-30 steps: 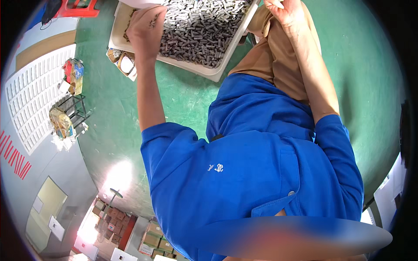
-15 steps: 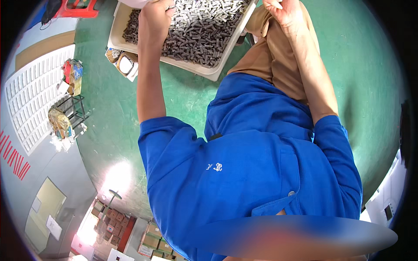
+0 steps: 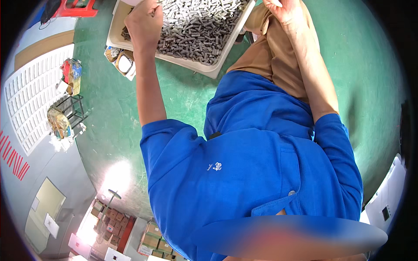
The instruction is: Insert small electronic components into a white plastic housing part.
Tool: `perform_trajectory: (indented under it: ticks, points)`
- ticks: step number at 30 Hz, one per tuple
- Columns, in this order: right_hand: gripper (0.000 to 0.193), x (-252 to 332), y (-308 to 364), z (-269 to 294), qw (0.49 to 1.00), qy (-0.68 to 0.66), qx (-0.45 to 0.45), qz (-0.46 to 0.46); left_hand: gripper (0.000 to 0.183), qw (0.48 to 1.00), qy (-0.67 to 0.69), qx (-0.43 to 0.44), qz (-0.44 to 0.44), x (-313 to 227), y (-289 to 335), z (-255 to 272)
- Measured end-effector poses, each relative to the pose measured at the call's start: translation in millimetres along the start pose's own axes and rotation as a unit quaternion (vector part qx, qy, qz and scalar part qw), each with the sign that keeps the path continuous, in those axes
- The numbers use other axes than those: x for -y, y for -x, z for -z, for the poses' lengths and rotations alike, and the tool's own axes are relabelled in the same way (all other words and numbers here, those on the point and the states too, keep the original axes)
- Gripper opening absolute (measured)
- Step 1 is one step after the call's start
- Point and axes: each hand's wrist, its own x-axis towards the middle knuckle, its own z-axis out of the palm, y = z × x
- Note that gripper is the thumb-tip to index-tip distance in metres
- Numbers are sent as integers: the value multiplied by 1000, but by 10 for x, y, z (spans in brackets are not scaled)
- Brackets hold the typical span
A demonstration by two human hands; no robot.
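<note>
A cream plastic bin (image 3: 204, 69) at the top of the view holds many small grey and silvery tube-shaped pieces (image 3: 191, 41). Over its left side is my left hand (image 3: 146, 24), the fingers curled in; whatever they may hold is hidden. My right hand (image 3: 285, 12) is above my brown-trousered leg (image 3: 278, 52), to the right of the bin. Its fingers are bent together and partly cut off by the upper edge, so I cannot make out what is between them.
Below the bin's left corner sits a small open carton (image 3: 124, 63). A red plastic stool (image 3: 78, 8) stands at upper left. Along the left wall are a black metal frame (image 3: 72, 111) and stuffed bags (image 3: 61, 124). Stacked boxes (image 3: 115, 224) show at lower left on the green floor (image 3: 183, 95).
My left hand has shifted left and slightly nearer to me, over the bin's left side. My right hand has hardly moved.
</note>
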Motion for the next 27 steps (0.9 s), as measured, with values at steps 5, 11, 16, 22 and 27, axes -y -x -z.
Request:
perform_trajectory:
  ticks: [5,11,16,22,27]
  points:
    - [32,-30,14,-14,1000,-2,-4,2,14,845,534,0,6,100,100,6]
    - [33,10,28,35,1000,6,1,-2,13,986,115,73,-95,-121,296,-230]
    - [35,-36,29,2,1000,0,-3,-3,12,981,-36,37,-188,-73,411,-438]
    - [35,-37,26,3,1000,4,11,-6,11,974,-53,15,-219,-41,411,-428]
    - [35,-24,36,34,1000,3,-4,-9,9,988,155,8,-3,-82,381,-249]
